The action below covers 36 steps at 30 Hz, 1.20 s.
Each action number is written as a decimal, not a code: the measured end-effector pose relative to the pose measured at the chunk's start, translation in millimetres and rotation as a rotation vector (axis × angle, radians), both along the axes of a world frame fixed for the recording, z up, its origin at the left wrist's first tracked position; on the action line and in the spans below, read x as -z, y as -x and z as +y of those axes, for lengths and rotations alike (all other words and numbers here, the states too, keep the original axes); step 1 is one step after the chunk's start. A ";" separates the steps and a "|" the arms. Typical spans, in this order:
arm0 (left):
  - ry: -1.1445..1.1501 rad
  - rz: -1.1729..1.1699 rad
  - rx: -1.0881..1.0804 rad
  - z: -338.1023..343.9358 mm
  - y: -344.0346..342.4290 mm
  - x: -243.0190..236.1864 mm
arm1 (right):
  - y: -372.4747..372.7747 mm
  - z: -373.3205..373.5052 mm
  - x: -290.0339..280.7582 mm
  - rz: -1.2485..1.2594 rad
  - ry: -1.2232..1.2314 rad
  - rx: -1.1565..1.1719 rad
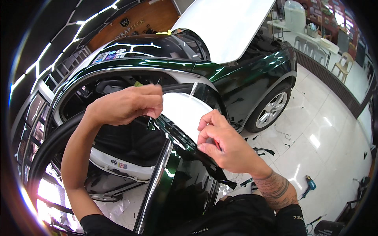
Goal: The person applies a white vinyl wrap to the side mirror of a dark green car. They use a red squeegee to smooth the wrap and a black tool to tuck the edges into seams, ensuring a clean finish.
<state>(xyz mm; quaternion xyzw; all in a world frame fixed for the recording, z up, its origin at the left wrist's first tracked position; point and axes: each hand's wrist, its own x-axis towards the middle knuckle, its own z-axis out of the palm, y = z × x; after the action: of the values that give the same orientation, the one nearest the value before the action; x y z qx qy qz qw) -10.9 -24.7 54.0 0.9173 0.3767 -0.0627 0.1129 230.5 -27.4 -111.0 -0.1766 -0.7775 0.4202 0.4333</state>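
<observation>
A white side-mirror cover (186, 107) sits in the middle, above the dark green car door (177, 192). Along its near edge runs a strip of glossy dark green film (177, 133), whose loose tail hangs down to the right. My left hand (132, 103) is closed at the mirror's left end, thumb and fingers pinching the film there. At the right end, my right hand (228, 147) has its fingers bent together against the edge. A small red piece of a thin tool (217, 145) shows between thumb and fingers; the rest is hidden.
The open door stands before the car's dark cabin. Beyond is a raised white hood (228, 27). Dark film scraps (264, 151) and a teal power drill (309, 185) lie on the tiled floor at right, near a front wheel (273, 106).
</observation>
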 end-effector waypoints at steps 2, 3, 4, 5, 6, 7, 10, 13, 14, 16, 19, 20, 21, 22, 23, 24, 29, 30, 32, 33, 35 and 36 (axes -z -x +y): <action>-0.113 -0.086 0.071 1.5 4.4 15.7 | 0.9 -0.4 1.2 -0.018 -0.001 -0.001; -0.111 -0.054 0.106 5.4 2.6 22.9 | 0.2 0.5 1.5 -0.014 -0.010 0.012; -0.113 -0.054 0.106 8.0 3.3 30.8 | 0.4 0.8 1.6 -0.010 -0.020 0.027; -0.124 -0.084 0.110 10.4 6.8 38.4 | 0.2 -0.8 3.1 0.016 -0.006 0.038; -0.134 -0.113 0.116 10.5 8.8 43.4 | 0.6 -1.8 2.5 0.015 -0.005 0.038; -0.145 -0.146 0.097 6.7 9.9 46.0 | 1.7 -2.7 1.2 0.015 -0.005 0.041; -0.172 -0.195 0.170 -0.7 -2.0 55.5 | 4.9 -8.6 2.7 0.023 -0.012 0.077; -0.168 -0.220 0.240 -5.7 -24.7 61.9 | 8.4 -16.1 3.6 0.008 -0.080 0.172; -0.120 -0.219 0.239 -5.2 -25.8 61.1 | 9.0 -17.6 3.2 0.002 -0.114 0.209; -0.025 -0.217 0.231 -5.4 -27.5 55.2 | 9.5 -18.7 3.4 -0.018 -0.195 0.253; -0.054 -0.177 0.256 -4.4 -33.2 50.8 | 9.8 -19.0 2.0 -0.015 -0.254 0.299; -0.077 -0.142 0.257 -2.8 -33.4 49.6 | 10.3 -19.5 1.6 -0.010 -0.264 0.305; -0.084 -0.121 0.307 0.8 -33.1 47.5 | 10.4 -19.9 1.7 -0.012 -0.241 0.294; -0.093 -0.092 0.283 2.1 -30.8 47.2 | 10.0 -20.0 2.1 -0.014 -0.219 0.283; -0.101 -0.059 0.260 3.4 -28.7 46.2 | 9.6 -19.6 1.9 -0.012 -0.197 0.273; -0.110 -0.026 0.238 3.8 -26.7 46.3 | 9.5 -18.9 2.1 -0.010 -0.204 0.263; -0.050 -0.083 0.233 7.9 -20.2 44.5 | 8.6 -16.8 1.6 -0.007 -0.217 0.234; -0.075 -0.084 0.236 9.2 -15.5 44.3 | 8.6 -16.6 2.0 -0.002 -0.221 0.235; -0.105 -0.086 0.218 9.5 -10.6 44.9 | 9.3 -16.2 3.5 0.007 -0.227 0.234; -0.111 -0.086 0.196 7.5 -9.5 46.6 | 9.1 -15.8 3.6 0.008 -0.219 0.230; -0.061 -0.085 0.141 6.5 -6.6 46.6 | 8.9 -14.8 3.5 0.005 -0.203 0.218; -0.005 -0.083 0.107 7.6 -5.0 44.4 | 8.7 -14.5 4.0 0.007 -0.197 0.211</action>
<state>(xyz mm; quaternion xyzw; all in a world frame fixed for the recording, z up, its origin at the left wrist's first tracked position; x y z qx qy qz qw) -5.9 -17.0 9.6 0.9383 0.3221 -0.0299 0.1227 221.8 -41.9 -115.1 -0.2123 -0.7906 0.2948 0.4930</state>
